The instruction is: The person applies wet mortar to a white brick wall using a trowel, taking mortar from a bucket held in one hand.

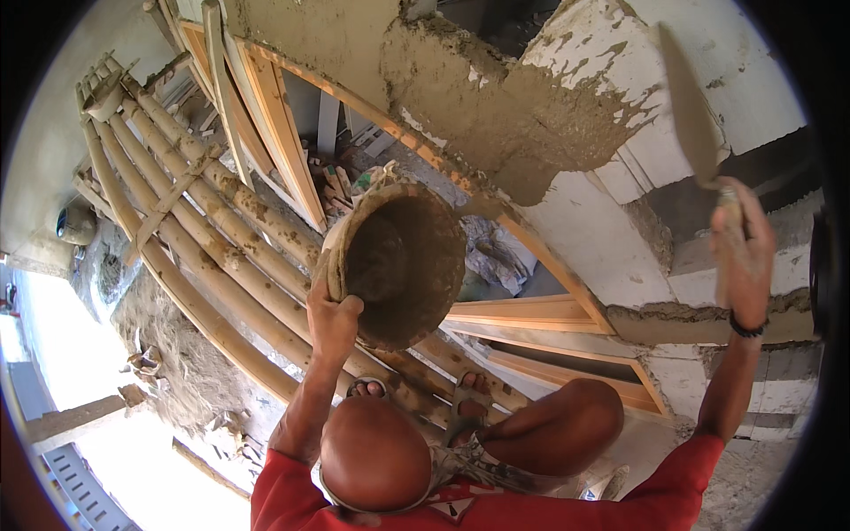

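My left hand [332, 326] is closed on the rim of a mortar-caked bucket [432, 274], tilted so that its mouth faces me. Its inside is coated with grey-brown residue, and the bottom lies in shadow. On the right, my raised right hand [745, 252] grips the handle of a pointed trowel [689, 115]. The trowel's long blade points up and away in front of the block wall [593, 234]. Wet-looking mortar [522, 133] covers part of that wall, left of the blade; whether the blade touches the wall I cannot tell.
Under my sandalled feet runs a scaffold of round wooden poles [208, 239], with a crosspiece [177, 195] over them. A bowl-like container [104, 100] sits at its far end. Wooden window frames [540, 311] stand beyond the bucket. Sand and rubble [164, 341] lie below left.
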`<action>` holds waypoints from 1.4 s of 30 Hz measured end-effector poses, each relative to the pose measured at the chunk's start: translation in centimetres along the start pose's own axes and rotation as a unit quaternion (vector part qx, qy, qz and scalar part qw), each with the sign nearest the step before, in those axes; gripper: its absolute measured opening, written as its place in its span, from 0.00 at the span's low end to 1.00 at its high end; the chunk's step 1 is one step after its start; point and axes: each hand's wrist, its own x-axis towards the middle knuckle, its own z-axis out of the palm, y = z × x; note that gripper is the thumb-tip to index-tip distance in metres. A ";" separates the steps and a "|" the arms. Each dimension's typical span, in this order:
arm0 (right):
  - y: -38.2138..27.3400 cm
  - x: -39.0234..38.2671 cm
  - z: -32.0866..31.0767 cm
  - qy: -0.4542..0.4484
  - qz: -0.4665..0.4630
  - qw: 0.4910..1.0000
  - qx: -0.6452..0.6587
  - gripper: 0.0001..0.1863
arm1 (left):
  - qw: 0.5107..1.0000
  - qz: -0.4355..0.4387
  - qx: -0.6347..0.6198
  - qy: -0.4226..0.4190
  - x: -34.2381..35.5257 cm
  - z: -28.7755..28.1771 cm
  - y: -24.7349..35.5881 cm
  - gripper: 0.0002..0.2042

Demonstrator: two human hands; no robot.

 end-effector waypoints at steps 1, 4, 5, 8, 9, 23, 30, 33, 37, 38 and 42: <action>-1.7 -0.3 -0.7 0.015 -0.009 1.000 -0.010 0.20 | 1.000 0.009 -0.010 -0.004 -0.1 0.1 0.2 0.27; -3.1 -0.6 1.7 -0.093 -0.003 0.996 0.004 0.23 | 0.999 -0.020 0.045 -0.012 -0.1 -0.2 0.7 0.27; -3.3 -1.0 2.7 -0.152 0.001 0.988 0.016 0.24 | 0.999 -0.019 0.026 -0.018 -0.1 0.4 1.1 0.29; -1.3 -1.7 9.2 -0.292 -0.123 0.948 0.009 0.22 | 0.999 -0.015 0.011 -0.036 -0.1 1.9 3.3 0.34; -1.2 -2.2 11.3 -0.278 -0.170 0.942 -0.075 0.20 | 0.999 -0.010 0.024 -0.047 0.1 2.1 4.1 0.34; 1.5 -2.9 26.6 -0.332 -0.242 0.886 -0.214 0.17 | 0.961 0.194 0.181 -0.076 -0.1 3.3 9.0 0.32; 2.8 -5.7 29.0 -0.275 -0.200 0.938 0.071 0.21 | 0.966 0.196 0.153 -0.066 0.2 3.2 8.4 0.35; 0.6 -4.4 24.9 -0.283 -0.169 0.937 0.113 0.20 | 0.992 0.112 0.039 -0.032 0.7 1.6 7.5 0.33; -2.7 -2.1 17.2 -0.256 -0.181 0.946 0.087 0.20 | 0.997 0.038 -0.068 -0.005 0.7 0.9 8.2 0.27; -3.6 -1.8 15.0 -0.246 -0.177 0.950 0.073 0.20 | 0.997 0.047 -0.060 -0.002 0.7 0.8 8.2 0.27; -7.0 0.0 7.8 -0.258 -0.206 0.944 0.029 0.21 | 0.997 0.052 -0.048 0.011 0.9 -0.5 7.5 0.27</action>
